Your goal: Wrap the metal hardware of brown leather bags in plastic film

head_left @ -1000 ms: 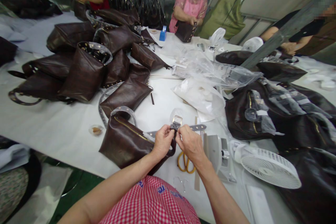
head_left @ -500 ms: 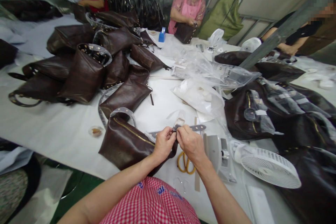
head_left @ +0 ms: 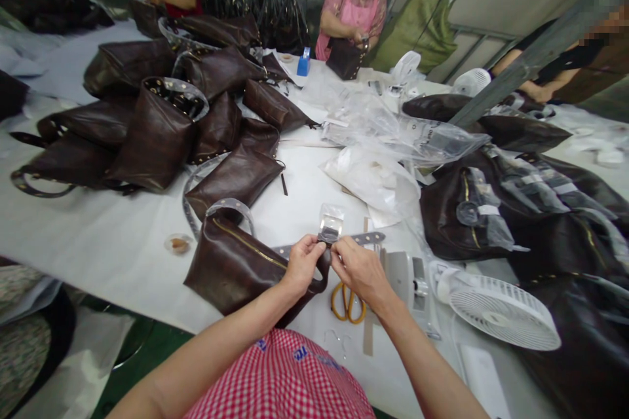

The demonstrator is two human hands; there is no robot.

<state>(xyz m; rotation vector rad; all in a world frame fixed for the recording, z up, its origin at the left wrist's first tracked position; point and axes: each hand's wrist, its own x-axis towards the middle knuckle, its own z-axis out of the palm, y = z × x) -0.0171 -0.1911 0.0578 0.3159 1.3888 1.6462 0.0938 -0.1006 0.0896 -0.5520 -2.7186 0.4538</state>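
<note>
A dark brown leather bag (head_left: pixel 240 262) with a gold zipper lies in front of me, its body under my left forearm. My left hand (head_left: pixel 303 265) pinches the bag's strap (head_left: pixel 322 275) just below a metal buckle (head_left: pixel 330 230) wrapped in clear plastic. Against the other side of the strap, the fingers of my right hand (head_left: pixel 361 268) are pressed together; my fingers partly hide the spot they grip. Behind the hands lies a studded strap end (head_left: pixel 368 237). Yellow-handled scissors (head_left: pixel 348 303) rest on the table below my right hand.
More brown bags (head_left: pixel 152 137) are heaped at the left, and plastic-wrapped ones (head_left: pixel 466 209) at the right. A white fan (head_left: pixel 506 311) stands right of my right arm. Clear plastic bags (head_left: pixel 378 177) lie ahead. Across the table, a person in a pink apron (head_left: pixel 346 13) handles a bag.
The wrapped buckle now stands up more fully above my fingertips. My right fingers have shifted slightly lower and apart from the left ones, and the strap loop shows more.
</note>
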